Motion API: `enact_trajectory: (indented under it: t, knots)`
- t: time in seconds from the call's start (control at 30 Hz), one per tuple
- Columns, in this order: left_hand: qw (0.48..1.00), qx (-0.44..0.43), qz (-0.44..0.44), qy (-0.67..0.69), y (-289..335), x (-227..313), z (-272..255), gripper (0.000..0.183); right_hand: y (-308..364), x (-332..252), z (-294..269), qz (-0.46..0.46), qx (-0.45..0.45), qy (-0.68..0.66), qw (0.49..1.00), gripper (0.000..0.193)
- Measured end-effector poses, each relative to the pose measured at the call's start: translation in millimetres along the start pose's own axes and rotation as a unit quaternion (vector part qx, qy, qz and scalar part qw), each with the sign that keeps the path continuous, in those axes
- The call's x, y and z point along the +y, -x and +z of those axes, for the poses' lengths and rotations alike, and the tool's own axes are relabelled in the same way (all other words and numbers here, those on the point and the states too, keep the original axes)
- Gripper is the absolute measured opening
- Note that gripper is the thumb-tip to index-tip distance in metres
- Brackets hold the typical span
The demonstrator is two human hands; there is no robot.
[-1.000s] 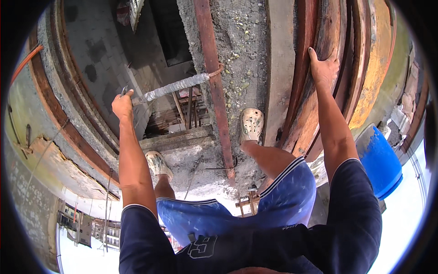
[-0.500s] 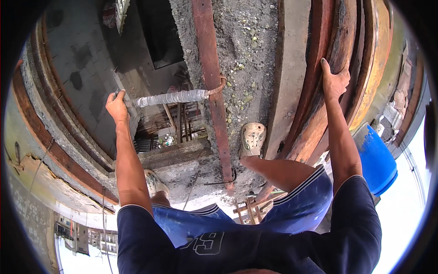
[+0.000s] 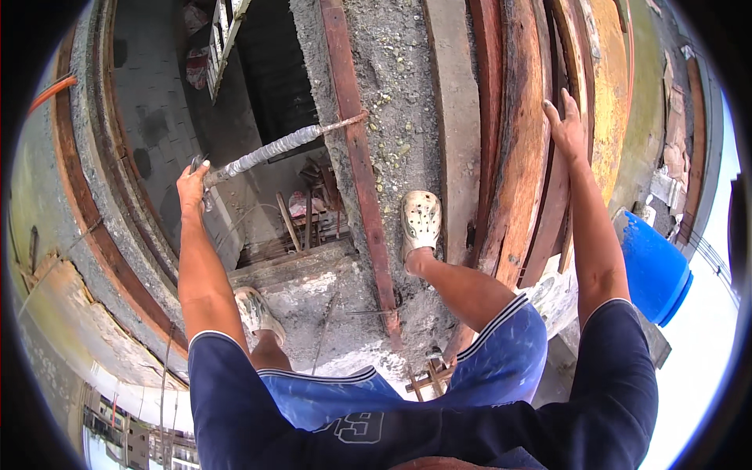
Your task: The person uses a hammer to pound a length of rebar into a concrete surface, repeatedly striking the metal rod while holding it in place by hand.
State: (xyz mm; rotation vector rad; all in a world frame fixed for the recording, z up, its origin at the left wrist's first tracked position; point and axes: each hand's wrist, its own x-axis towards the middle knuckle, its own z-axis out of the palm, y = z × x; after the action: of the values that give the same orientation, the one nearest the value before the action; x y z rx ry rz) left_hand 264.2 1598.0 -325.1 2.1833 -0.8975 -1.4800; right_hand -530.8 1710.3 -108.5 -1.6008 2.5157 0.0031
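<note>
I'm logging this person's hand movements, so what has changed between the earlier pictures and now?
The right hand has shifted rightward off the top of the thick weathered timber and is open; whether it touches anything is unclear. The left hand keeps its grip on the wrapped bar, whose far end stays at the rusty strip.

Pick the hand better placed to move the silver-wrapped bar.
Likely left: the left hand is closed at one end of the silver-wrapped bar; the right hand is open, over by the timbers.
</note>
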Motion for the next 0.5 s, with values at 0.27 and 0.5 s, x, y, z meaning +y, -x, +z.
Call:
enact_trajectory:
  t: [0.27,0.5]
  knots:
    - [0.992,0.124,0.007,-0.007,-55,-73,-81,0.047,274,65,-27,0.123,-0.181,0.043,0.975,0.074]
    - [0.884,0.358,0.027,-0.298,51,-138,-241,0.058,444,33,-56,0.222,-0.376,-0.049,0.898,0.075]
